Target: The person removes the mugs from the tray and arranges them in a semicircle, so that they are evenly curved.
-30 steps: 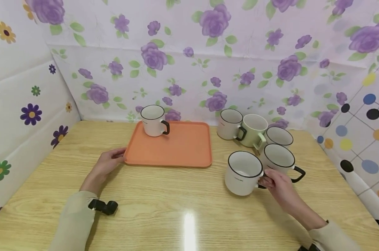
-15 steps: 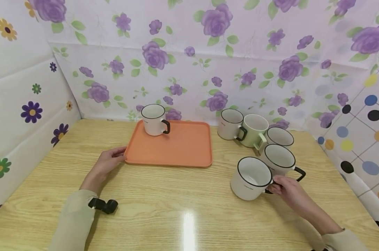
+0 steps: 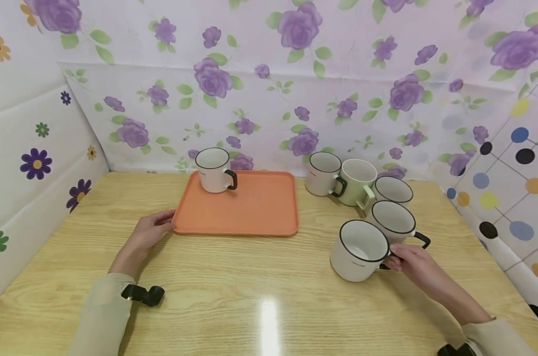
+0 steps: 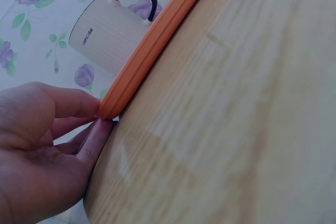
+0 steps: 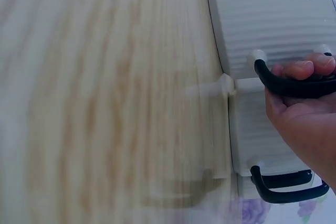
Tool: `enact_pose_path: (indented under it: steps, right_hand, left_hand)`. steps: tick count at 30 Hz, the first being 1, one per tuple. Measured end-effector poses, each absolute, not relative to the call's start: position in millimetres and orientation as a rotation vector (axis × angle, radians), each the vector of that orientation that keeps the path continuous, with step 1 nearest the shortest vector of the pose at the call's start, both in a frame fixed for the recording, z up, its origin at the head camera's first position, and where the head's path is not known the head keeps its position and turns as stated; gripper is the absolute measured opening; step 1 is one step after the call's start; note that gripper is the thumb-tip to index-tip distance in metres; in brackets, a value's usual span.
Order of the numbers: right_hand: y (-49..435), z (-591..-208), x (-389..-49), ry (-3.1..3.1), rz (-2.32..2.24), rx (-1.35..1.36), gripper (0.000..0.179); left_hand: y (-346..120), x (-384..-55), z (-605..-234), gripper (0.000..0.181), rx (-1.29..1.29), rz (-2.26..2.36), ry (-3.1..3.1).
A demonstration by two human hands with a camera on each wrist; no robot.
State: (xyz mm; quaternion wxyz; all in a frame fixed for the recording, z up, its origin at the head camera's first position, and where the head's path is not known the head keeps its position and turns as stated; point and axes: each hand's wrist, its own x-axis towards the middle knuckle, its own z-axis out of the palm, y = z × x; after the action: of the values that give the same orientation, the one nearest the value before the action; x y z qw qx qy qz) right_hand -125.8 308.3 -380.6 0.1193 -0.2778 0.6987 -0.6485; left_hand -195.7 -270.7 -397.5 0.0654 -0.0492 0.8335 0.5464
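In the head view my right hand (image 3: 418, 267) grips the black handle of a white mug (image 3: 358, 254) with a black rim. The mug is upright on the table; the right wrist view shows my fingers curled round its handle (image 5: 294, 88). My left hand (image 3: 146, 235) is at the near left corner of an orange tray (image 3: 238, 212). In the left wrist view its thumb and forefinger pinch that corner. One white mug (image 3: 214, 173) with a black handle stands at the tray's back left, marked "concise".
Behind the held mug are a white mug (image 3: 393, 217), another white mug (image 3: 395, 190), a pale green mug (image 3: 355, 185) and a white mug (image 3: 320, 178), standing close together. Patterned cloth (image 3: 260, 99) rises along the table's back and sides.
My right hand has moved the mug right and slightly nearer, close beside the others; over the last half second it barely shifts. The left hand stays on the tray corner.
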Motion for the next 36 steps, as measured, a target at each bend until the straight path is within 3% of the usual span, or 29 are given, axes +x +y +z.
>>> enact_pose_path:
  steps: [16,24,30,36]
  right_hand:
    - [317,-382,-128,2.013,-1.896,-0.786,0.034]
    - [317,-379,-122,2.096,-1.976,-0.601,0.034]
    - [317,-365,-119,2.499,-1.634,-0.279,0.033]
    - [319,-350,-114,2.746,-1.364,-0.238,0.033]
  left_hand:
    - [-274,-194,-400,0.052,-0.129,1.672,2.509]
    - [-274,-195,-400,0.052,-0.129,1.681,2.491]
    - [-273,-195,-399,0.052,-0.138,1.681,2.493]
    - [-274,-196,-399,0.051,-0.142,1.675,2.500]
